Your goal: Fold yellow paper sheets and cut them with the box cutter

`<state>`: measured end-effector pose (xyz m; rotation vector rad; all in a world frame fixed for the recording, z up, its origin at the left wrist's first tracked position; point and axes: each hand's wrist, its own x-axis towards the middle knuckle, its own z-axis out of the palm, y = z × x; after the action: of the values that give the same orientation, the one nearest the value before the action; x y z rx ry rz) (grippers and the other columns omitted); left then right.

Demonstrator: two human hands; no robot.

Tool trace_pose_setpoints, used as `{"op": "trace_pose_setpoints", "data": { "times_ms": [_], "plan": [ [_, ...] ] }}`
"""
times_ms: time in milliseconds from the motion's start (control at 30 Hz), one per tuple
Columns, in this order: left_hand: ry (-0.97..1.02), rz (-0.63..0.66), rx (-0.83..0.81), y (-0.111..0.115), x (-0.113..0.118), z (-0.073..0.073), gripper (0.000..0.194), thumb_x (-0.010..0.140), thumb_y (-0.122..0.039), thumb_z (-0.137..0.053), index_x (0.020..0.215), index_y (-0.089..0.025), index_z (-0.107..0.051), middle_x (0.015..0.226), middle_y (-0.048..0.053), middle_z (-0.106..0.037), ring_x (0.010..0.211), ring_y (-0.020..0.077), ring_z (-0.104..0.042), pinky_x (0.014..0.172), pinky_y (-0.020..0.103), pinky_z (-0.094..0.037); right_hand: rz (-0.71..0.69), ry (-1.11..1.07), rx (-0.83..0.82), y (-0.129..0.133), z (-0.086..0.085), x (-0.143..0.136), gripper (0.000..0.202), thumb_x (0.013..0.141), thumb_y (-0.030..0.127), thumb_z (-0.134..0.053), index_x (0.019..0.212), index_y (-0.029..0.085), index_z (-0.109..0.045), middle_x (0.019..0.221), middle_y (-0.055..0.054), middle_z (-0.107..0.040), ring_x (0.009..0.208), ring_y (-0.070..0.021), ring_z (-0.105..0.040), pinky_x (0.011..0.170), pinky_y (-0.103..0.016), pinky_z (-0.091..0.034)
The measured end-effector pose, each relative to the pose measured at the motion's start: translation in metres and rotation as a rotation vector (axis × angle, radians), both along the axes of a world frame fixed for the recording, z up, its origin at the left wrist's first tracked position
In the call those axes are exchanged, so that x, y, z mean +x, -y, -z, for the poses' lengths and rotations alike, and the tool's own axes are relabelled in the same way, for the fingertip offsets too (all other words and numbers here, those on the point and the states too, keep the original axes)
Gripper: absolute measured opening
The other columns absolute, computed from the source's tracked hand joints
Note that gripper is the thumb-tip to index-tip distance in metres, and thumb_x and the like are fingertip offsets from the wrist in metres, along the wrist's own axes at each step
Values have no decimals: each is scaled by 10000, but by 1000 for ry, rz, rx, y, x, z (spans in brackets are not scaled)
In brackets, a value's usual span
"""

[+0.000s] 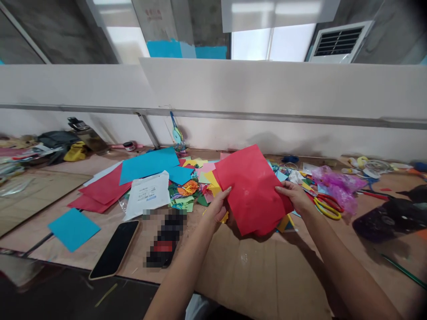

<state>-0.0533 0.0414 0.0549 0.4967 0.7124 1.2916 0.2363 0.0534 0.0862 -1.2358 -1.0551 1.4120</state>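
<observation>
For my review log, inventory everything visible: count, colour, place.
Held paper: at least one, red, between hands
Other paper: several, red and blue, left
Packet: one, white, left
Scraps: many, mixed, behind hands
Phone: one, black, front left
Pixelated object: one, dark, beside phone
Scissors: at least one, red-and-yellow handles, right
Plastic: one piece, purple, right
Container: one, dark, right
Small clutter: uncounted, mixed, both sides
Divider: one, white, behind
Vent: one, white, top right
Table: one, tan, below
Left hand: one, bare, paper's left
Right hand: one, bare, paper's right
</observation>
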Motion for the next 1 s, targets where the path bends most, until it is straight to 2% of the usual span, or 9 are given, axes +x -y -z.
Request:
{"op": "trace_pose_setpoints", "data": {
  "times_ms": [133,267,333,467,533,733,1000],
  "plan": [
    [-30,45,33,0,4,3,496,629,-328,-964,1052,-146,-781,1129,133,-804,1153,346,-733,1069,455,-570,20,-30,32,2,6,-2,402,609,421,-955,855,240,-693,821,10,-790,688,-183,-735,653,-284,-584],
    [-69,60,64,-2,2,6,506,620,-351,-972,1042,-155,-776,1099,125,-809,1125,332,-741,1032,434,-579,-34,-33,24,5,8,-2,443,600,385,-953,967,248,-745,942,-19,-817,793,-224,-768,721,-319,-609],
    [-95,71,71,-4,-3,8,490,615,-356,-971,1019,-159,-777,1079,114,-813,1073,311,-756,975,396,-598,-63,-26,16,4,8,-1,456,607,385,-956,995,245,-762,976,-27,-821,831,-229,-771,739,-313,-606],
    [-157,141,66,-4,-11,6,486,597,-366,-973,989,-149,-785,985,109,-821,899,274,-778,780,324,-613,-53,-15,8,-3,11,3,426,711,493,-894,1035,247,-766,965,-17,-822,795,-201,-761,689,-284,-577],
    [-183,188,70,-1,-13,3,507,585,-368,-977,999,-143,-791,961,114,-820,848,269,-776,735,316,-606,-40,-21,9,-6,14,2,436,709,508,-889,1040,253,-766,968,-13,-824,786,-201,-759,693,-292,-576],
    [-250,259,124,11,-8,-8,502,698,-466,-925,1068,-151,-798,1053,121,-815,923,285,-770,822,351,-606,-30,-45,43,-7,16,-7,535,559,435,-974,1021,258,-769,1054,-24,-827,916,-258,-765,875,-377,-590],
    [-309,206,166,8,-5,-2,438,733,-462,-892,1070,-195,-805,1075,100,-813,938,289,-759,878,388,-589,-24,10,42,2,7,-10,464,622,466,-953,977,256,-740,1024,-28,-822,903,-253,-765,826,-353,-603]
  ]
}}
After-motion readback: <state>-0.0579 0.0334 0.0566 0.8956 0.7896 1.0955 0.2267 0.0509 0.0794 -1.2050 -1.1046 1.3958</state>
